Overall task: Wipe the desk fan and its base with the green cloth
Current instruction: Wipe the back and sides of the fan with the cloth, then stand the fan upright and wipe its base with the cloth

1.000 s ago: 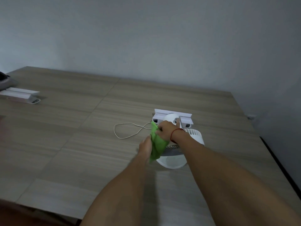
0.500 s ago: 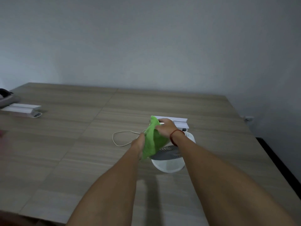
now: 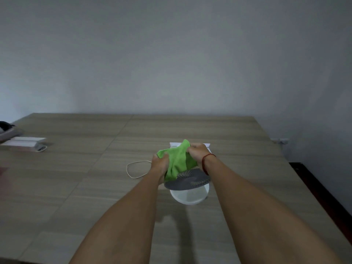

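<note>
Since 1 second earlier, both hands, left and right, had bunched the green cloth over the desk fan, suggesting regripping mid-wipe.

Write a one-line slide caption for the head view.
Both hands, left hand and right hand, grip the green cloth above the desk fan on a wooden table.

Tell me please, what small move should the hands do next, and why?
Probably press the green cloth down onto the fan's grille: the left hand and right hand hold it bunched just above the fan, grille mostly uncovered.
</note>
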`<action>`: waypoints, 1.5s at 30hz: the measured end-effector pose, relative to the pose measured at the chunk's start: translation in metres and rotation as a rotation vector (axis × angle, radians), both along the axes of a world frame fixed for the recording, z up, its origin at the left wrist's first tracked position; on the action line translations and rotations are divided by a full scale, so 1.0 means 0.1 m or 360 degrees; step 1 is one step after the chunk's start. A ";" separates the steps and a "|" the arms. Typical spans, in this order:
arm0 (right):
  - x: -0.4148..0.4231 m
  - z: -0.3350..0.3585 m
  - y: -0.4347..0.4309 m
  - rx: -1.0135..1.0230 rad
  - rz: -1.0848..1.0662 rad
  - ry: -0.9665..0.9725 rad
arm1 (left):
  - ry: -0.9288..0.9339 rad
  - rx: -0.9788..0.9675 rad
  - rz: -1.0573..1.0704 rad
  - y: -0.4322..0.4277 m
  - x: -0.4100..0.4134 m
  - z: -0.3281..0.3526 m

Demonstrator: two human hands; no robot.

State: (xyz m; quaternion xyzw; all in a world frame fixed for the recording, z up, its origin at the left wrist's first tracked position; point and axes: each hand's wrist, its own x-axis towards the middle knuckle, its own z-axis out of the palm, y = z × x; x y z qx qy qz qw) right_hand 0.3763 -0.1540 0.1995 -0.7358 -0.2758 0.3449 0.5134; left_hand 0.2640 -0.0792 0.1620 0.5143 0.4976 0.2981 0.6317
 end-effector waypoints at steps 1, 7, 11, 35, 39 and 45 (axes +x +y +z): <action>0.00 0.00 -0.03 -0.0004 -0.0006 0.0023 | 0.0002 -0.0021 -0.0025 -0.03 -0.01 0.03; -0.04 0.01 -0.23 -0.0278 -0.0014 0.0070 | 0.0446 -0.0311 -0.0262 -0.11 -0.06 0.13; -0.09 -0.02 -0.25 -0.0439 -0.0030 -0.0093 | 0.0596 -0.0419 -0.0477 -0.26 -0.16 0.28; -0.47 -0.34 -0.85 -0.0299 0.0045 -0.0020 | 0.0391 0.0377 -0.0217 -0.72 -0.47 -0.20; -0.57 -0.58 -0.92 -0.0362 -0.0020 -0.0052 | 0.0409 0.0267 -0.0197 -0.87 -0.52 -0.43; -0.66 -0.79 -0.94 -0.0365 -0.0167 0.0042 | 0.0427 0.0257 -0.0212 -0.84 -0.57 -0.70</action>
